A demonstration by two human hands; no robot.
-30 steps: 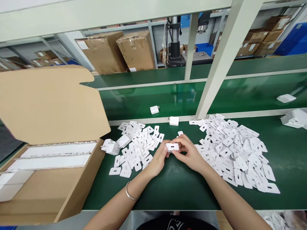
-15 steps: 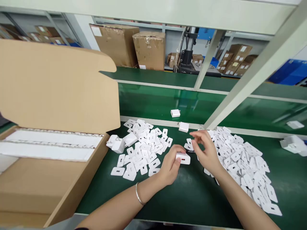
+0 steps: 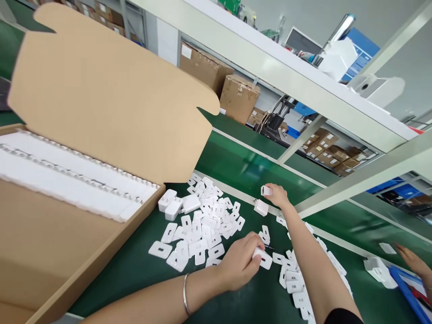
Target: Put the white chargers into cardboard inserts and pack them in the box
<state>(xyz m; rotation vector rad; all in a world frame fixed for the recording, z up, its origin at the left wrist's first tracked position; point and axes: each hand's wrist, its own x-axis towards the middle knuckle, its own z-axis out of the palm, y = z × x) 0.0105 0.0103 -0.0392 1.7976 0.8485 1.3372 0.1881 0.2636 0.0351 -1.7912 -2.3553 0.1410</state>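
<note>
My left hand (image 3: 241, 261) is closed on a white USB charger (image 3: 262, 258), whose flat face with a dark reddish slot points toward me. Farther forward, my right hand (image 3: 278, 196) grips the end of another white charger block (image 3: 266, 191) at the back of the bench. Just below that block stands a third white charger (image 3: 261, 207), apart from my fingers. Between my hands lie a couple of white slotted plates (image 3: 265, 234) beside a thin dark strip (image 3: 269, 247).
Left of my hands spreads a heap of slotted plates (image 3: 202, 225), with several chargers (image 3: 173, 208) at its edge. Another heap (image 3: 293, 283) lies partly under my right forearm. An open cardboard box (image 3: 101, 261) stands left. Another person's hand (image 3: 413, 261) is near a blue tray (image 3: 407, 290).
My right hand has moved from beside the left hand forward to the back ledge and taken hold of a charger there. My left hand keeps its charger. The view has tilted and turned.
</note>
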